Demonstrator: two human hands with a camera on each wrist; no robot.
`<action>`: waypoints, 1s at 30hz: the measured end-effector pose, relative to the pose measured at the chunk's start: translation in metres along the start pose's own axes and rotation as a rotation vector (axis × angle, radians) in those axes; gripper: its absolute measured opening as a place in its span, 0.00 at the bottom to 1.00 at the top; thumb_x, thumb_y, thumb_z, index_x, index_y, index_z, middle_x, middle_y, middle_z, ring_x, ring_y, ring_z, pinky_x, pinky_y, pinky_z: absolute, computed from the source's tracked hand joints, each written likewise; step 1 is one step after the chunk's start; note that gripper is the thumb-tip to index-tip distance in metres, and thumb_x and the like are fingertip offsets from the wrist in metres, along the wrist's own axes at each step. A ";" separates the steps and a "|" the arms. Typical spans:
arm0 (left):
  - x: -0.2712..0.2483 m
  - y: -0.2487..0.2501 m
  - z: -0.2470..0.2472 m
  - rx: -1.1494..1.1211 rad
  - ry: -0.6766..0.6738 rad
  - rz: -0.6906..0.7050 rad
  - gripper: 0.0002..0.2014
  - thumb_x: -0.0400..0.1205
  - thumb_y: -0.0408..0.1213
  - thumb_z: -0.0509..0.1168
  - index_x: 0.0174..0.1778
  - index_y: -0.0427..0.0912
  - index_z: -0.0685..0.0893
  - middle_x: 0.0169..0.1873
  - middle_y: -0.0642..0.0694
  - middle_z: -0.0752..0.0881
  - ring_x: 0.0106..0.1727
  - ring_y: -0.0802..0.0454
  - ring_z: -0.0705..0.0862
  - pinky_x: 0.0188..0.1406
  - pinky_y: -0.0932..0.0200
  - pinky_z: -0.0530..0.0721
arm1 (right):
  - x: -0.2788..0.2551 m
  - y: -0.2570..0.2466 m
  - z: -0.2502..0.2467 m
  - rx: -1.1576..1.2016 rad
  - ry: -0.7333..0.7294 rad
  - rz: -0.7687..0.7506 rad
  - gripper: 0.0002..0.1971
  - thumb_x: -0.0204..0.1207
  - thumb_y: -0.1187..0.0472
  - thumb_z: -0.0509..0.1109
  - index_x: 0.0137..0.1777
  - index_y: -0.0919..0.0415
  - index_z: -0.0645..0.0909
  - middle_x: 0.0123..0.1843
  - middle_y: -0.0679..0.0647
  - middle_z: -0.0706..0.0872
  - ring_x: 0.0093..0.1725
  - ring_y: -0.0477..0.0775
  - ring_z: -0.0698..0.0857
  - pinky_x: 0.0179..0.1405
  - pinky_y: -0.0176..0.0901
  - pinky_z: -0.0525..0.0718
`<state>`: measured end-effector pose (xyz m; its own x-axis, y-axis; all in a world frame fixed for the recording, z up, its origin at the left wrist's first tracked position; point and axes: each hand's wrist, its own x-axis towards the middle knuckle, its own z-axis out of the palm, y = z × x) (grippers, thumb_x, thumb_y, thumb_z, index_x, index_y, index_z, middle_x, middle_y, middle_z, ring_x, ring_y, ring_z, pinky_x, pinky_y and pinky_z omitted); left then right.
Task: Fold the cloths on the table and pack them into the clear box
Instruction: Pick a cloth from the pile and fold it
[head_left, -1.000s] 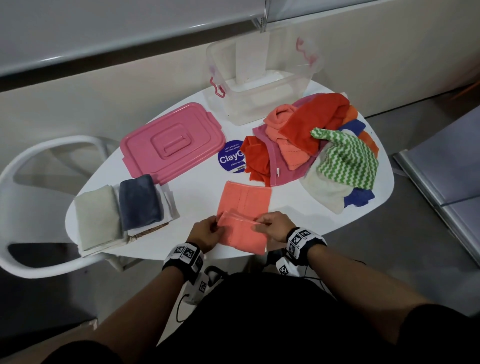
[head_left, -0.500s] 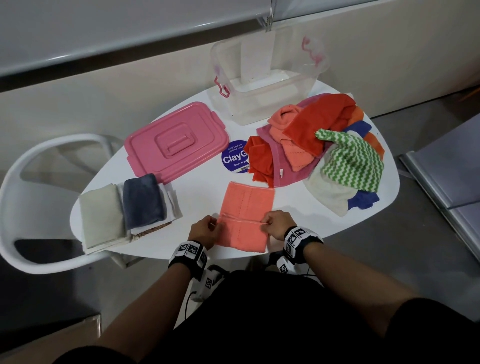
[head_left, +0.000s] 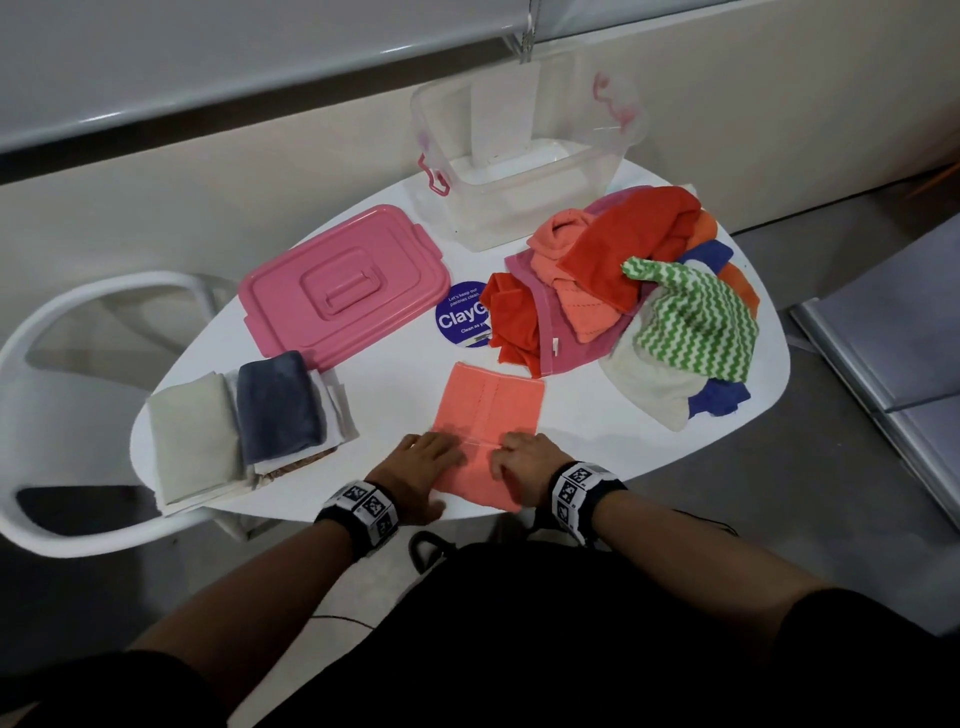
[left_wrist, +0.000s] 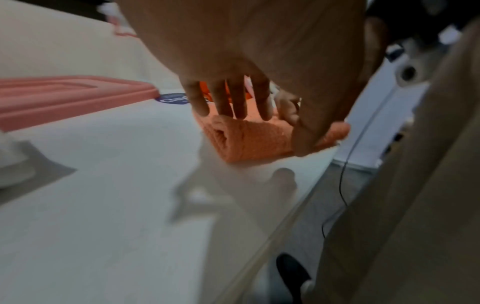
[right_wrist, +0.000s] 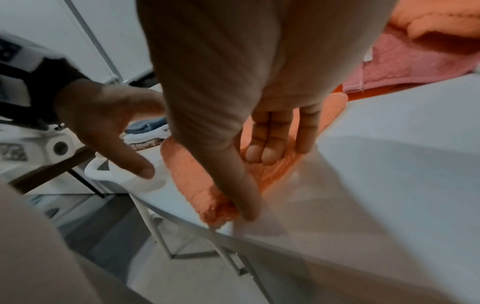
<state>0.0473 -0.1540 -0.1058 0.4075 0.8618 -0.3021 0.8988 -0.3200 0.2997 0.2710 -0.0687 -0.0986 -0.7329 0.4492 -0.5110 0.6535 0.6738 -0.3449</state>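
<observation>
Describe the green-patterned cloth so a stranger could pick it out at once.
Start at the clear box at the far end of the white table; just in front of it, to the right, lies a heap of unfolded cloths. On the heap's near right side sits the green-patterned cloth. It alone carries green and white zigzag stripes; every cloth around it is a plain colour.

A white oval table (head_left: 395, 384) carries everything. At its far edge stands the clear box (head_left: 524, 171), with a pink lid (head_left: 343, 291) to its near left and a round blue sticker (head_left: 460, 317) beside the lid. A heap of unfolded cloths (head_left: 649, 291) lies on the right, a stack of folded cloths (head_left: 244, 421) on the left, and a coral cloth (head_left: 488, 410) lies at the near edge.
</observation>
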 end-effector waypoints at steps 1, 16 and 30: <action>0.000 -0.003 -0.002 0.049 -0.099 -0.003 0.36 0.71 0.49 0.71 0.77 0.48 0.71 0.78 0.44 0.69 0.77 0.42 0.68 0.74 0.44 0.69 | 0.000 0.000 0.000 -0.040 0.000 -0.008 0.20 0.67 0.62 0.72 0.60 0.51 0.78 0.62 0.55 0.77 0.65 0.60 0.75 0.64 0.48 0.69; 0.042 -0.010 -0.033 -0.778 0.161 -0.596 0.18 0.81 0.57 0.65 0.57 0.48 0.80 0.43 0.50 0.86 0.43 0.49 0.84 0.46 0.57 0.77 | -0.008 0.033 -0.035 0.804 0.305 0.369 0.09 0.81 0.57 0.66 0.57 0.58 0.82 0.52 0.56 0.86 0.51 0.57 0.83 0.50 0.46 0.79; 0.070 0.005 -0.013 -0.829 0.314 -1.037 0.24 0.87 0.56 0.53 0.59 0.36 0.77 0.53 0.29 0.86 0.56 0.30 0.84 0.54 0.47 0.80 | 0.028 0.035 -0.039 0.817 0.275 0.546 0.20 0.87 0.53 0.59 0.74 0.60 0.72 0.67 0.64 0.84 0.66 0.66 0.82 0.62 0.46 0.76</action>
<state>0.0781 -0.0902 -0.1140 -0.5423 0.6474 -0.5355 0.3618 0.7551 0.5467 0.2657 -0.0095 -0.0947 -0.2466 0.7638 -0.5965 0.7658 -0.2236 -0.6029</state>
